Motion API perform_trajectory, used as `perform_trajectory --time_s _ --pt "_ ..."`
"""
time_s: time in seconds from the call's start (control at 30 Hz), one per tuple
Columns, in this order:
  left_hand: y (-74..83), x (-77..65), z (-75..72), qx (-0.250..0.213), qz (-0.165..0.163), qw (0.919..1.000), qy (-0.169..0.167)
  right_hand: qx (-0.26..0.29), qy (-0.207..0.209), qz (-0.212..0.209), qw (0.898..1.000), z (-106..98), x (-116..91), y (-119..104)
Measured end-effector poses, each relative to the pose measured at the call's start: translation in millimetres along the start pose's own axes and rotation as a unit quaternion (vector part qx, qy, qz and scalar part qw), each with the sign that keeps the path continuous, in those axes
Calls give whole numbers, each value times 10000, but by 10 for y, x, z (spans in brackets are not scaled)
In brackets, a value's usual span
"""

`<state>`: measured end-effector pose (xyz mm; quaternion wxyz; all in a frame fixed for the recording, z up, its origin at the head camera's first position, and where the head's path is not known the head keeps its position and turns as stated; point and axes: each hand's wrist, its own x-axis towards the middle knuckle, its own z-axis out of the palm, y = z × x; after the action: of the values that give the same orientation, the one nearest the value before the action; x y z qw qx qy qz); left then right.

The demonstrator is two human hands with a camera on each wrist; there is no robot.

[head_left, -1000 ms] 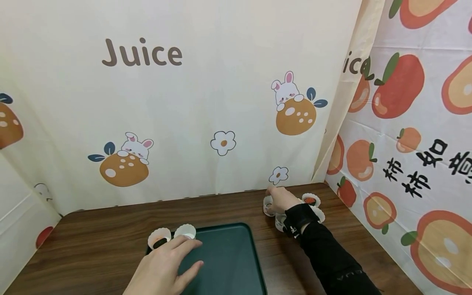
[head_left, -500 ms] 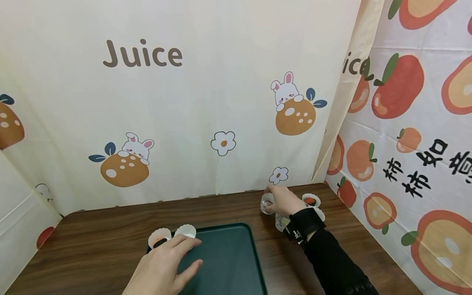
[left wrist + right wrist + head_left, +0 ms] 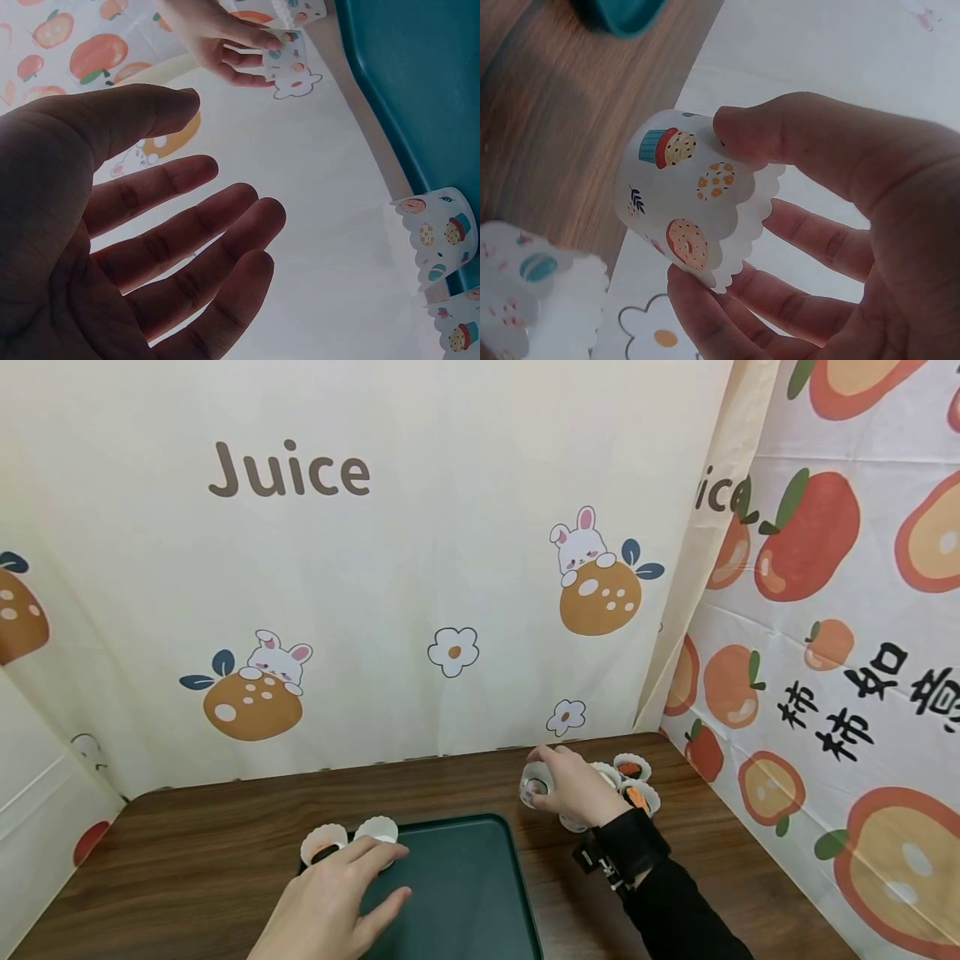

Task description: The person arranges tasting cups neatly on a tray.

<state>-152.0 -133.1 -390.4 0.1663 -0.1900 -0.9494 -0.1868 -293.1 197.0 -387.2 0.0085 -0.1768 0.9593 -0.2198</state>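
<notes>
My right hand (image 3: 581, 783) pinches a white paper baking cup (image 3: 682, 187) between thumb and fingers, close to its scalloped rim. Cupcakes and doughnuts are printed on the cup's side, and in the right wrist view it appears tilted. My left hand (image 3: 337, 893) hangs over the left part of the dark green tray (image 3: 465, 893), palm bare in the left wrist view, with nothing between thumb and fingers. Just beyond its fingers two more baking cups stand: the left cup (image 3: 322, 841) has something orange and black in it, and the right cup (image 3: 377, 829) is partly covered by the fingers.
Several baking cups cluster at the table's back right, among them a cup with a red and black filling (image 3: 632, 767) and a cup with an orange one (image 3: 640, 797). A printed cloth wall (image 3: 450, 568) rises behind the brown wooden table (image 3: 225, 827).
My right hand has moved left and slightly nearer with the baking cup, away from the cluster, uncovering more cups there. The left hand has stayed almost still.
</notes>
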Motion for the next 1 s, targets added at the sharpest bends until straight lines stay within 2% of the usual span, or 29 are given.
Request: perform_trajectory --time_s 0.23,0.4,0.8,1.0 --pt "-2 11 -2 6 -86 9999 -96 164 200 -220 9994 43 -169 -114" --pt "-7 11 -14 17 -54 10000 -37 223 279 -176 9992 45 -279 -197" --pt "-18 20 -26 92 -278 9984 -475 296 397 -588 9970 42 -474 -348" --pt "-18 26 -30 80 -233 9986 -467 262 403 -729 9962 12 -575 -440"
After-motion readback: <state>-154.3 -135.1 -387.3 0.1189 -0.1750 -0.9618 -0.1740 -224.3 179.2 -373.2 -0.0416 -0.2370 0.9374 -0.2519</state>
